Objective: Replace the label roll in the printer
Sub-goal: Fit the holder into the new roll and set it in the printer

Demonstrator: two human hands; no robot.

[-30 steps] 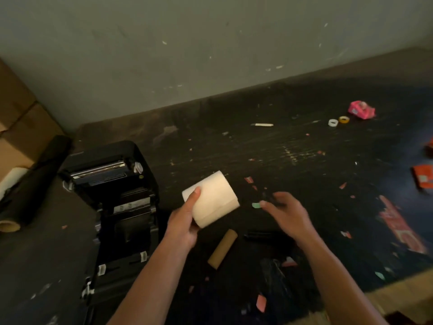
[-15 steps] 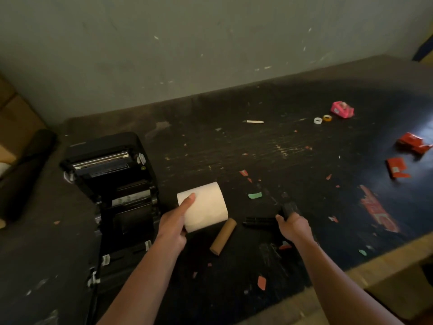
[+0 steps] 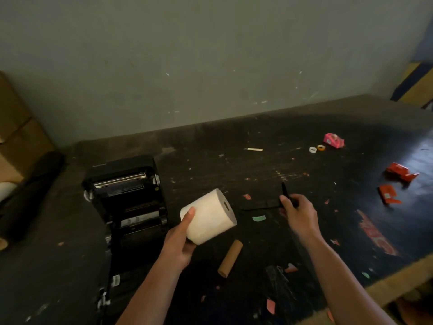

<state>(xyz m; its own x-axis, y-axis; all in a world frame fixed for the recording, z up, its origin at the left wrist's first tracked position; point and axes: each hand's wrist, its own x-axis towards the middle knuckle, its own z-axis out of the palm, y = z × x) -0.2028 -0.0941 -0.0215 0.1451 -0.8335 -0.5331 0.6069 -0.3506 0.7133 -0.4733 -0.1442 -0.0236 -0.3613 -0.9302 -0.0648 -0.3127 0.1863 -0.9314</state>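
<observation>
A person's left hand (image 3: pixel 180 242) grips a fresh white label roll (image 3: pixel 209 219) at centre frame, its core hole turned toward the right, while the right hand (image 3: pixel 296 211), which half a second ago was pressed down on the table, has lifted clear, closed around a slim black spindle (image 3: pixel 285 192) that pokes up past the knuckles. The pickup suggests the next step is threading that spindle through the new roll before it goes into the printer (image 3: pixel 127 200), which sits open at left of centre with its bay exposed and apparently empty. A bare brown cardboard core (image 3: pixel 230 258), likely the spent roll, lies on the table just below the new one. The work surface is a dark, scuffed table (image 3: pixel 234 160) littered with coloured paper scraps; a pink tape dispenser (image 3: pixel 334 140) and two small tape rings (image 3: pixel 316 148) sit at upper right, orange cartons (image 3: pixel 398 172) at far right. A plain grey-green wall (image 3: pixel 210 55) fills the top of the frame, cardboard boxes (image 3: pixel 16 137) the left edge
</observation>
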